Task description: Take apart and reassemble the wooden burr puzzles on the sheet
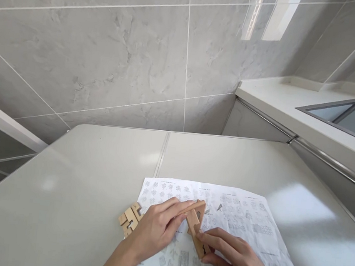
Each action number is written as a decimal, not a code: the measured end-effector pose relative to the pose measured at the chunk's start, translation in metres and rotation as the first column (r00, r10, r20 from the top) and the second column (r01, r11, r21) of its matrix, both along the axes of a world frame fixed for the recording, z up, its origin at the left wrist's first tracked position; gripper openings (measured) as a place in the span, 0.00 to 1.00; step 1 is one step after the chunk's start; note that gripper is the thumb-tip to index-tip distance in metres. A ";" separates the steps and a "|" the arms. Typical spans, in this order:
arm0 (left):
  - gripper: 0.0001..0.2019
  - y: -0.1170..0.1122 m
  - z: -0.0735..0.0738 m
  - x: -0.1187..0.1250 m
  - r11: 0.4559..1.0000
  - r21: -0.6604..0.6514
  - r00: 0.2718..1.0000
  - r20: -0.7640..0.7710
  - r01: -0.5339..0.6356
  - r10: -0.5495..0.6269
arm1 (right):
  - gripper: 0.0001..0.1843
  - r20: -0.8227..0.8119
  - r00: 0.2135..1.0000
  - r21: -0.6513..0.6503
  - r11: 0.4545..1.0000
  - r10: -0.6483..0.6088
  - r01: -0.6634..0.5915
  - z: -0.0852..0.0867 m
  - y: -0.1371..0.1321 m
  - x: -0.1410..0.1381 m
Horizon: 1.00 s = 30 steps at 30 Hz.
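Observation:
Over a printed paper sheet (250,219), wooden puzzle pieces (193,222) meet at an angle between my two hands. My left hand (164,221) pinches the upper piece between thumb and fingers. Lower down, my right hand (231,253) grips the near end of a longer wooden piece (202,245) that bears a dark mark. Notched wooden blocks (130,217) lie together left of my left hand, partly hidden by it. Small diagrams and text cover the sheet, though the print is too fine to read.
The pale table (98,175) has a seam (163,148) running toward its far edge. Grey tiled wall (124,61) rises beyond it. At the right is a white counter (272,94) with a sink (351,118) and a metal rail along its side.

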<state>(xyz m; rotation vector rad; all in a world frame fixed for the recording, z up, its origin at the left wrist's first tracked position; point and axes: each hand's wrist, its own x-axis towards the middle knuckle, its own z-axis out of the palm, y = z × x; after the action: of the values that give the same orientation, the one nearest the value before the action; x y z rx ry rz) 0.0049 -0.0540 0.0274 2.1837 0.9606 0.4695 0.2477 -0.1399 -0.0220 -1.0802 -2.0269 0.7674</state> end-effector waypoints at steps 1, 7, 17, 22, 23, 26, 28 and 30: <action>0.21 0.000 -0.001 0.000 1.000 0.009 1.000 -0.001 0.001 -0.001 | 0.15 -0.024 1.000 -0.022 1.000 0.001 -0.002 -0.002 -0.001 -0.001; 0.22 0.000 0.000 -0.001 0.999 0.031 1.000 0.011 -0.012 0.011 | 0.11 -0.148 0.986 -0.124 0.991 -0.072 0.053 -0.009 -0.002 -0.005; 0.23 0.003 0.007 -0.007 0.998 0.054 0.999 0.003 0.036 -0.037 | 0.10 -0.298 0.952 -0.263 0.965 -0.069 -0.012 0.001 0.001 -0.010; 0.23 0.004 0.007 -0.009 0.997 -0.013 0.997 -0.018 0.081 -0.081 | 0.14 -0.359 0.933 -0.337 0.936 -0.034 -0.096 -0.001 0.000 -0.012; 0.24 0.004 0.007 -0.009 0.996 -0.014 0.996 -0.024 0.088 -0.088 | 0.14 -0.374 0.927 -0.351 0.929 -0.027 -0.115 0.000 -0.001 -0.012; 0.24 0.004 0.007 -0.007 0.996 0.011 0.996 -0.025 0.091 -0.090 | 0.15 -0.391 0.920 -0.375 0.918 -0.029 -0.131 0.001 -0.001 -0.012; 0.23 0.003 0.007 -0.006 0.996 0.028 0.996 -0.022 0.085 -0.084 | 0.16 -0.383 0.923 -0.385 0.915 -0.042 -0.119 0.002 -0.002 -0.011; 0.23 0.002 0.007 -0.005 0.996 0.042 0.996 -0.032 0.079 -0.078 | 0.17 -0.376 0.925 -0.395 0.912 -0.050 -0.111 0.002 -0.002 -0.011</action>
<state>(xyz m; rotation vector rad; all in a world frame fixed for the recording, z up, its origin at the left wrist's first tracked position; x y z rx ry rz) 0.0001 -0.0520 0.0345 2.2643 0.8845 0.4247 0.2370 -0.1420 -0.0202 -1.0244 -1.5908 1.3540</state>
